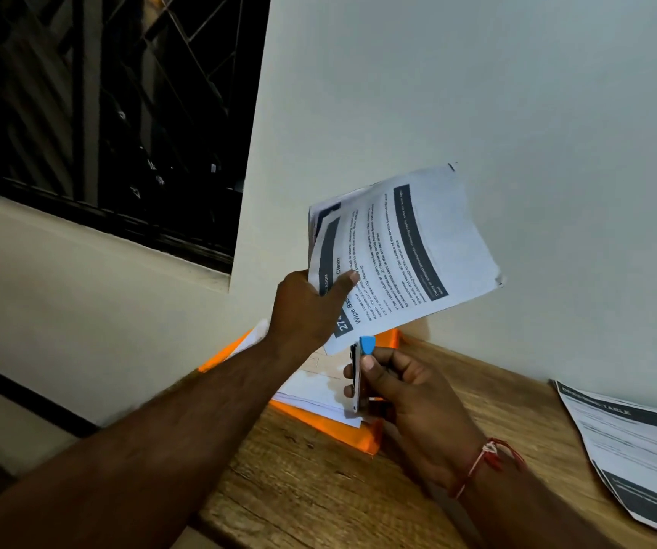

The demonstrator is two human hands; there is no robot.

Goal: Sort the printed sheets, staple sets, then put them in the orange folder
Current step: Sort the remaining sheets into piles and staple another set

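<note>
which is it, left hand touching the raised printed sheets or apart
Touching. The head view shows the left hand gripping the printed sheets, thumb across the front page.

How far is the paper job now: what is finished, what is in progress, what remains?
Looks done: white sheets lie on the orange folder on the wooden table. In hand: the left hand holds up a set of printed sheets; the right hand grips a small blue-tipped stapler at its lower corner. Left: stapling this set, filing it, and handling the loose printed sheets at the table's right.
</note>
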